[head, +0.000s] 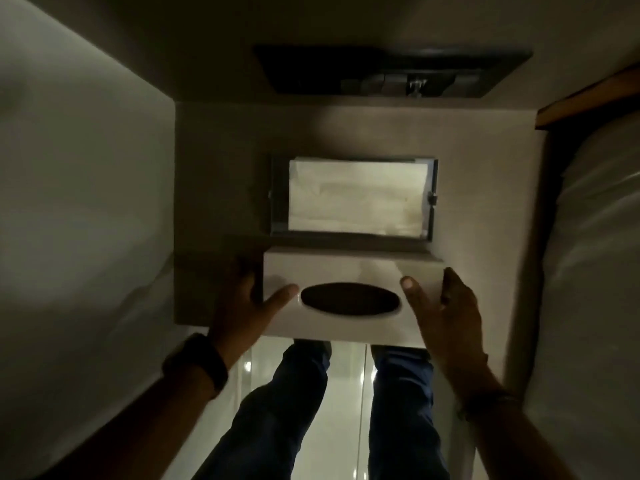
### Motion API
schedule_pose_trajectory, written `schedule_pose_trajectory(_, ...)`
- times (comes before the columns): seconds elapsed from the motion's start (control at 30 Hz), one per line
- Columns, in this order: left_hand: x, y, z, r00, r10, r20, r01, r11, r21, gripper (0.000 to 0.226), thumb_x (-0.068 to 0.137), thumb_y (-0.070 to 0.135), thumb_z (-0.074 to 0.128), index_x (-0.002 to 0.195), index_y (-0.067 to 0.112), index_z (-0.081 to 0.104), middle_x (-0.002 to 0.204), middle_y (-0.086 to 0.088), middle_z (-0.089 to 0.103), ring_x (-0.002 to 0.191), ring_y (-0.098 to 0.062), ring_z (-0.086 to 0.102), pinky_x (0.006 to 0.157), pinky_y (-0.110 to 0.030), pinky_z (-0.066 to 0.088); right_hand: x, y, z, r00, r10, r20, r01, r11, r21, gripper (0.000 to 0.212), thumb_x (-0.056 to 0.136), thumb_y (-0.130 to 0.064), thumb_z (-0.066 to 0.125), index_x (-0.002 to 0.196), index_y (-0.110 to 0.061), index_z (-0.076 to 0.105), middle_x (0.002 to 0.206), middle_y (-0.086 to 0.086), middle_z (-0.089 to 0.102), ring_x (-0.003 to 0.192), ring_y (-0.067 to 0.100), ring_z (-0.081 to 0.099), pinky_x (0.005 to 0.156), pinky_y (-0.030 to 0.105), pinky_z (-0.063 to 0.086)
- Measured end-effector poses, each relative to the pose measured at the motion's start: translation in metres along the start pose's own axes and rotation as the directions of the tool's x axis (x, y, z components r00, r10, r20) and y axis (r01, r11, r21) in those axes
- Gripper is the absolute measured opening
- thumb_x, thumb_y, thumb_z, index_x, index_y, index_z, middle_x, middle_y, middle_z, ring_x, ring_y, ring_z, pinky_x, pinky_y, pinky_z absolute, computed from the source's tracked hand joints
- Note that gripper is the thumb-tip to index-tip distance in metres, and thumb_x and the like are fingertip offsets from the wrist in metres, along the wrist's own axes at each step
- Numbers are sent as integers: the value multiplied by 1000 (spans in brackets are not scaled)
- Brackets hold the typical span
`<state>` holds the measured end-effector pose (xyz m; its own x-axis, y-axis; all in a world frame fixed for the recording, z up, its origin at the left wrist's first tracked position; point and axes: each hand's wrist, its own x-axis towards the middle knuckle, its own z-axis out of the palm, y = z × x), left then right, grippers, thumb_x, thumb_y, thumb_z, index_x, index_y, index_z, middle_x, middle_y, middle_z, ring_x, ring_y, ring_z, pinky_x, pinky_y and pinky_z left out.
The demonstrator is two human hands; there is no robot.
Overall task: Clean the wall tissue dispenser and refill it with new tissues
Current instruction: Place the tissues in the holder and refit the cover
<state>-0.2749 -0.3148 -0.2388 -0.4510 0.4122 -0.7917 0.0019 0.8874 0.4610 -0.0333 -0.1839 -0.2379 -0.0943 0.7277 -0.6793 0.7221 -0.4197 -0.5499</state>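
Gripping dispenser cover (pixel 349 271) by both ends: left hand (pixel 242 299), right hand (pixel 446 306), thumbs on front.

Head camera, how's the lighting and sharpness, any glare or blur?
Head view: dim overall, the tissues in the open recess brightest; glare spots on the floor; wide-angle bending at the edges; slight blur on the cover and both the left hand and right hand.

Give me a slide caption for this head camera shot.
Both hands hold the dispenser cover below the open tissue-filled recess.

Dim washroom: recessed wall dispenser (pixel 353 197), glossy floor (pixel 349 393).
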Motion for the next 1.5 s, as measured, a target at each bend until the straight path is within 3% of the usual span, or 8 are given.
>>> schedule_pose_trajectory(0.13, -11, -13, 36, 995, 7, -95, -21, 989, -145, 73, 63, 49, 80, 124, 20, 54, 110, 1, 64, 93, -9, 63, 59, -9, 51, -7, 8, 11, 997, 79, 14, -79, 997, -25, 103, 53, -79, 66, 134, -17, 50, 126, 10, 59, 111, 26, 61, 92, 45, 57)
schedule_pose_trajectory(0.37, -18, 0, 39, 966, -65, -251, 28, 989, -147, 55, 74, 31, 81, 121, 17, 55, 108, -2, 64, 92, -18, 64, 61, -19, 50, -15, 5, 10, 990, 104, -92, -115, 985, -125, 80, 73, -52, 79, 135, -11, 50, 126, 12, 57, 113, 29, 58, 96, 47, 53)
schedule_pose_trajectory(0.5, -33, 23, 25, 940, 36, -338, -96, 982, -163, 54, 68, 41, 80, 115, 24, 59, 101, 7, 64, 87, -10, 64, 63, -21, 52, -21, -18, -3, 971, -73, -228, 48, 992, -114, 80, 67, -66, 71, 128, -17, 56, 121, 8, 60, 102, 18, 56, 74, 22, 48)
schedule_pose_trajectory(0.7, 22, 104, 11, 915, 175, -364, -258, 946, -195, 51, 72, 36, 80, 115, 21, 56, 96, 14, 59, 77, 3, 57, 49, -4, 45, 38, -75, -25, 953, -89, -289, 114, 991, 71, 73, 65, -65, 74, 118, -16, 64, 113, 2, 69, 105, 20, 66, 92, 42, 56)
schedule_pose_trajectory(0.9, 69, 121, 5, 923, 190, -334, -264, 945, -191, 39, 72, 35, 77, 102, 30, 53, 91, 17, 58, 80, -1, 59, 55, -13, 46, 91, -98, -15, 973, -40, -229, 46, 999, 20, 67, 69, -61, 77, 111, -10, 66, 109, 5, 72, 98, 22, 69, 84, 34, 58)
schedule_pose_trajectory(1.0, 71, 107, 5, 930, 158, -332, -221, 962, -160, 55, 65, 46, 76, 111, 25, 55, 93, 15, 57, 80, -2, 58, 55, -15, 44, 86, -89, -9, 978, -18, -209, 28, 999, 46, 69, 66, -62, 80, 112, -13, 64, 107, 0, 69, 95, 19, 66, 80, 30, 56)
schedule_pose_trajectory(1.37, 71, 98, 2, 934, 147, -326, -200, 971, -134, 52, 72, 44, 78, 111, 19, 55, 102, 5, 60, 81, -7, 59, 58, -19, 46, 82, -81, -3, 958, -133, -256, 123, 991, -56, 68, 72, -67, 73, 113, -14, 58, 100, -6, 58, 91, 15, 56, 73, 27, 43)
schedule_pose_trajectory(1.5, 70, 97, 5, 944, 131, -301, -176, 976, -126, 51, 75, 42, 78, 114, 16, 57, 107, 1, 62, 92, -18, 61, 73, -30, 54, 82, -76, 0, 950, -179, -255, 154, 981, -116, 72, 77, -65, 69, 122, -11, 54, 111, -2, 60, 98, 16, 55, 78, 25, 41)
